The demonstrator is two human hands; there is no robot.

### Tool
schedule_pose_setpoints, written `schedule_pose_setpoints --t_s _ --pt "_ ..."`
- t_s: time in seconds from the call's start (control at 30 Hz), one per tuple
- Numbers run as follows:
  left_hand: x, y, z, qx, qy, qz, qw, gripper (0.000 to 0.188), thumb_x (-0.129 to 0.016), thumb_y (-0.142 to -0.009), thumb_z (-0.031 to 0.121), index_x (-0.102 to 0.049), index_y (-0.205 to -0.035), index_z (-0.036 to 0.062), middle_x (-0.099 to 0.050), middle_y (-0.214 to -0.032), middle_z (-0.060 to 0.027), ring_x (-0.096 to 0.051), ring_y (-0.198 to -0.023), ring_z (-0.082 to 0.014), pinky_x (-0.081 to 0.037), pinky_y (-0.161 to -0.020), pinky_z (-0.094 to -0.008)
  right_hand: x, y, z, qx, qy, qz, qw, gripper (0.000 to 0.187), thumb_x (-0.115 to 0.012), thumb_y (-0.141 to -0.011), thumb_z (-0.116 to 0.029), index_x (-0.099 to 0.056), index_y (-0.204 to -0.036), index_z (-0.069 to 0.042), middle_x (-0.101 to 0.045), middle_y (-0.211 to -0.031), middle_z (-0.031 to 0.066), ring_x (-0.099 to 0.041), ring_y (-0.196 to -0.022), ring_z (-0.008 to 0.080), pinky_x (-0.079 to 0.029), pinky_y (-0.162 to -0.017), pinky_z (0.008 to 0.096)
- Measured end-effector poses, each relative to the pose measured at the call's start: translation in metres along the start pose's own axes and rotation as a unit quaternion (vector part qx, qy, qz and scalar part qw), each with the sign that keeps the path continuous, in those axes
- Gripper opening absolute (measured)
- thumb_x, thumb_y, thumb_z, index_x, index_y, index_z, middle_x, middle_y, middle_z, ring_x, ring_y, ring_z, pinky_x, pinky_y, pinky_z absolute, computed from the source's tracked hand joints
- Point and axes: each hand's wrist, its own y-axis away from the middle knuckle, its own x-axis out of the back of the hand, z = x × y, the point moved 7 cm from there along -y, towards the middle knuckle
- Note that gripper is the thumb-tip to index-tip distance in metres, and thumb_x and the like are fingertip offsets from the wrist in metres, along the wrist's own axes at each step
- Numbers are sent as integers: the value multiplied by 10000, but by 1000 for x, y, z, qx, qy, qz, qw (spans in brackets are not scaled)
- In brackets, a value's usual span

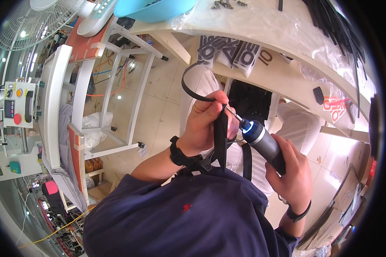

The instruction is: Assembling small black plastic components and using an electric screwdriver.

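My left hand (201, 124) is closed around a black strap (220, 141), pinching it between thumb and fingers in front of my chest. One end of the strap curves up and away in a loop, and a flat length hangs below the fingers. In my right hand (295, 173) is a dark grey cordless electric screwdriver (262, 142), its front ring glowing bluish white. The slim metal bit points up and left, reaching the strap beside my left fingertips. Whatever the tip touches is too small to make out, and my fingers partly cover it.
Ahead is a pale worktable (253, 30) covered with plastic film. It carries a light blue basin (156, 10), small dark metal parts (227, 5) and black strips (336, 30). Printed bags (244, 55) lie on the shelf beneath. A white metal frame (135, 103) and a fan (36, 21) stand left.
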Motion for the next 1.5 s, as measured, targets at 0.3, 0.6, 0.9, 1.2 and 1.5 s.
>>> schedule_pose_setpoints --t_s 0.3,0.6,0.9,1.2,1.5 --pt "1 -1 0 -11 -23 -17 1000 211 -450 -1095 236 -565 -1215 107 -595 -632 -88 -535 -542 -200 -429 -579 -366 -5 1 4 -55 -12 -23 998 569 -676 -707 -19 -576 -1267 2 -655 -976 212 -658 -819 424 -537 -735 430" --pt "-1 -3 0 -11 -11 -22 1000 203 -446 -1096 232 -564 -1204 107 -586 -626 -82 -522 -519 -188 -415 -557 -354 -4 0 0 -49 6 -14 999 568 -675 -715 -13 -569 -1273 0 -643 -942 199 -651 -771 409 -531 -700 428" --pt "6 -2 -2 11 -36 -30 999 144 -442 -1097 290 -506 -1125 164 -622 -729 -23 -577 -543 -149 -433 -542 -336 -9 -1 -1 3 47 11 999 598 -717 -718 -62 -558 -1289 17 -646 -924 157 -649 -686 328 -524 -602 410" --pt "6 -4 -7 22 -3 49 999 178 -507 -1074 239 -584 -1183 120 -541 -620 -31 -516 -548 -159 -434 -571 -325 -5 -2 -1 -18 53 -4 998 594 -721 -726 -76 -560 -1291 13 -643 -936 167 -658 -726 346 -531 -626 418" --pt "35 -21 -3 16 -237 147 960 272 -539 -1063 247 -576 -1276 81 -577 -724 -26 -520 -596 -118 -399 -585 -288 -9 6 39 -147 -105 -13 984 503 -727 -773 -97 -585 -1242 15 -679 -1000 238 -663 -858 443 -535 -771 429"
